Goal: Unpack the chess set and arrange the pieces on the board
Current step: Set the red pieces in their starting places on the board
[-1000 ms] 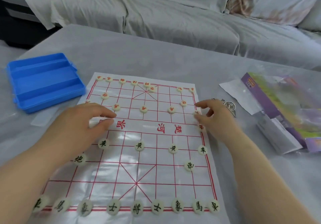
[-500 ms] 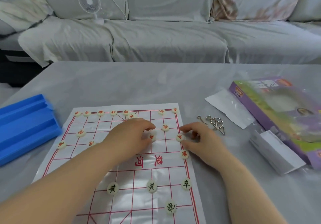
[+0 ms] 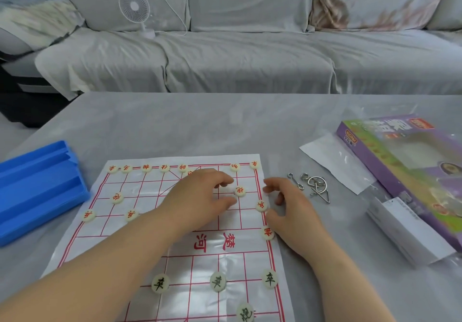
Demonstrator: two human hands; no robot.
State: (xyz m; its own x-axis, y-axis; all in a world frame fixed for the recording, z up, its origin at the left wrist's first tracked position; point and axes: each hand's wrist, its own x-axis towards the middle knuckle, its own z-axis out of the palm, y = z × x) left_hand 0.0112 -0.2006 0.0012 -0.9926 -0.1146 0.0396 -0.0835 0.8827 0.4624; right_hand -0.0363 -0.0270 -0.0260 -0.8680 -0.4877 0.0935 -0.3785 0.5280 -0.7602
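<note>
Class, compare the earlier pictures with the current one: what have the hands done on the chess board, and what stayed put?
The left hand moved across the board from its left side to its right half, now beside a red piece. The right hand stayed at the right edge. No piece was visibly taken or let go. The board, blue tray and purple box lie unmoved.

Home living room: sofa [image 3: 250,54], fan [image 3: 134,6], table [image 3: 200,126].

Cream round chess pieces [image 3: 240,191] flat on white red-lined board [image 3: 155,196] on table
</note>
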